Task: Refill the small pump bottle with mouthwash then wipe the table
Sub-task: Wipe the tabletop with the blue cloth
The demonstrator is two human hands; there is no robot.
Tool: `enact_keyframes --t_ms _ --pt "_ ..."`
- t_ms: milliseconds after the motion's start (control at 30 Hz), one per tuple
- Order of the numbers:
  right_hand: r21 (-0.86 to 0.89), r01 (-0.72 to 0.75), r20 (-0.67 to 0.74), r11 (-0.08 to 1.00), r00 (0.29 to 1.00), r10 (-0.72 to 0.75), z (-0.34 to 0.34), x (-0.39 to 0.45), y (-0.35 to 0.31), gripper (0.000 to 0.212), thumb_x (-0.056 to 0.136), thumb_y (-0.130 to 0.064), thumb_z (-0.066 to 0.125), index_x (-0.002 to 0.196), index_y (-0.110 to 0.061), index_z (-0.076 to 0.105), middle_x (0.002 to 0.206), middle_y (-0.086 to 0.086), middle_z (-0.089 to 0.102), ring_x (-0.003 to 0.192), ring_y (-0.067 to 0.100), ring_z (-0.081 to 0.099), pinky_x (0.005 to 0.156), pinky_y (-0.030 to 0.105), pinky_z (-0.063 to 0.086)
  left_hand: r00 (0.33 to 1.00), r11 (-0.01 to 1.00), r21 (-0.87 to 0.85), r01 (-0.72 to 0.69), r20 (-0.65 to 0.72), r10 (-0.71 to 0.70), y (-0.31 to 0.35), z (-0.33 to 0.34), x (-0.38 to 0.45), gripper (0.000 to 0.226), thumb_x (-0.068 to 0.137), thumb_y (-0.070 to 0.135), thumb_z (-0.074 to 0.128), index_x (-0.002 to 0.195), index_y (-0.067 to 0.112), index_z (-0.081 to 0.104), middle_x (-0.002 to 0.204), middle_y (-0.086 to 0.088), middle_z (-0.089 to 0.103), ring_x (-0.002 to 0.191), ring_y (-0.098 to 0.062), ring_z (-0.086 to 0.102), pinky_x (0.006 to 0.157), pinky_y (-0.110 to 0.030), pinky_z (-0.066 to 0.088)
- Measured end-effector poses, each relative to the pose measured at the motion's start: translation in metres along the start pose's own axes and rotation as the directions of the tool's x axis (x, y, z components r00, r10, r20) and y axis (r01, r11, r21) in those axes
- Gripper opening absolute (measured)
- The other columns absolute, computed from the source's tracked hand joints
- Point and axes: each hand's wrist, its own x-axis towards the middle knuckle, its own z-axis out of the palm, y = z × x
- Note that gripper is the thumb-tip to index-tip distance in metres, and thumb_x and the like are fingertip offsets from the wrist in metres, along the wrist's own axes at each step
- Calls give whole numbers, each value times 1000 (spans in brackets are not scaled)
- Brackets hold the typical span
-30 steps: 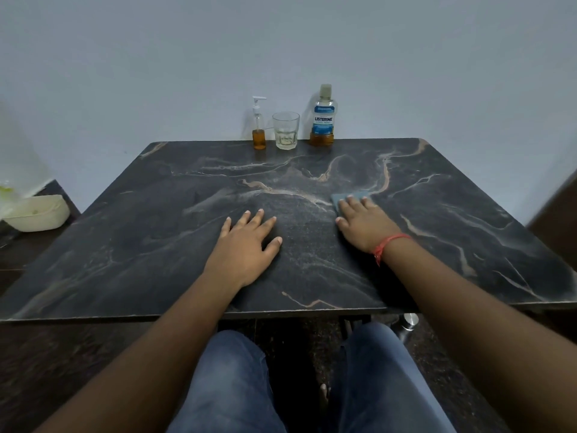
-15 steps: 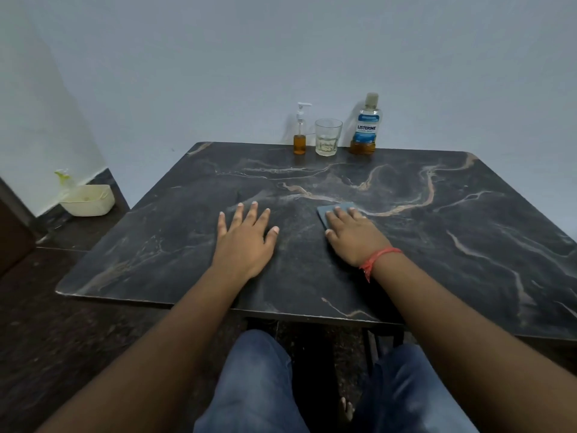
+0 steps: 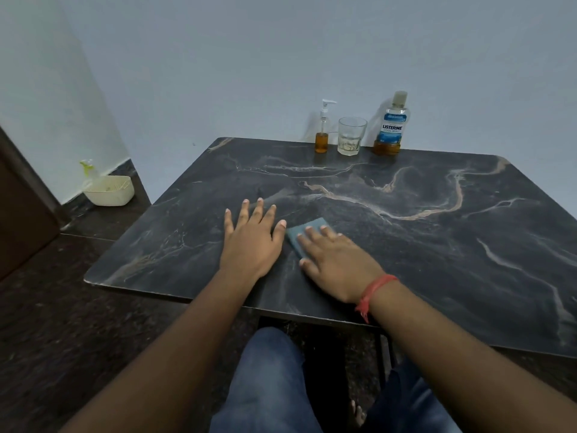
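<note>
On the floor at the far left, against the wall, sits a cream tub (image 3: 109,190) with a pale spray bottle (image 3: 88,171) standing in it. The dark marbled counter (image 3: 468,245) fills the middle and right of the view.

The left hand (image 3: 251,242) lies flat on the counter near its front edge, fingers (image 3: 245,210) straight and spread, holding nothing. Just beside its thumb lies a small blue cloth (image 3: 296,235). The right hand (image 3: 337,264) presses flat on this cloth, its fingers (image 3: 312,234) straight and lying across it, not curled round it; a corner of the cloth shows beyond the fingertips. A red thread (image 3: 373,292) circles the right wrist.

Along the far edge of the counter, by the wall, three things stand upright in a row, well apart from the hands. The small pump bottle (image 3: 322,132) is leftmost, with amber liquid in its lower part and its white pump on top. Next to it stands a clear glass (image 3: 351,135). Right of the glass is the mouthwash bottle (image 3: 390,126), capped, with a blue label and a little amber liquid at the bottom.

Below the counter's front edge, blue jeans (image 3: 268,379) cover the person's legs.
</note>
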Motion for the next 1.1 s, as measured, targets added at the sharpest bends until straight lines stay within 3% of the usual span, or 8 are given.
enact_keyframes --t_ms 200,333,467,633,767,900,1033,1100 --pt "11 190 30 982 981 -191 4 12 -20 62 102 -47 26 157 -21 9 165 2 8 151 25 5 123 44 10 1000 1000 -26 18 -23 -18 -1 0 1 61 104 52 13 159 28 25 169 1 15 156 -22 -1 124 -53 -7" --pt "11 -138 45 990 989 138 -5 57 17 62 102 -49 22 157 -21 10 165 3 6 151 28 2 122 46 9 999 999 -41 6 -38 -7 0 -1 -1 64 103 54 8 159 29 25 168 2 16 156 -21 -1 124 -52 -7" --pt "30 160 82 987 983 -162 2 61 -3 62 102 -48 23 157 -23 11 165 3 9 151 27 4 122 46 11 999 999 -34 -5 -33 4 0 0 1 63 103 53 9 159 29 24 169 2 15 156 -21 -2 124 -52 -8" --pt "-7 -259 3 966 966 259 -5 66 47 62 102 -46 17 157 -18 10 165 7 7 151 31 5 122 46 11 999 999 -30 -21 -42 20 0 2 0 65 102 57 6 159 29 24 168 2 15 156 -21 -2 124 -52 -8" --pt "-25 -33 17 999 999 33 0 49 34 60 103 -46 19 157 -20 12 165 3 10 151 26 9 123 41 10 999 999 -25 -21 -28 20 0 3 1 66 102 58 6 159 30 25 169 2 15 156 -21 -3 124 -53 -8" --pt "-35 -327 -36 944 945 326 -3 44 63 61 102 -46 14 156 -17 12 164 7 11 150 30 10 122 46 14 999 1000 -13 -25 -40 25 0 3 0 66 103 58 7 158 29 27 168 1 17 156 -22 -2 124 -54 -7" --pt "-5 23 23 1000 999 -23 4 33 37 58 104 -44 21 157 -19 13 164 5 11 151 27 8 123 41 10 999 1000 12 -23 -35 23 0 1 -1 66 102 58 8 158 29 27 168 2 17 156 -22 -1 124 -55 -5" --pt "1 -73 18 997 997 73 -2 33 60 57 104 -42 22 156 -19 15 164 5 12 151 27 10 122 41 13 999 999 15 -34 -35 35 0 1 -1 65 103 58 8 158 29 27 168 1 17 156 -23 -1 124 -55 -6"
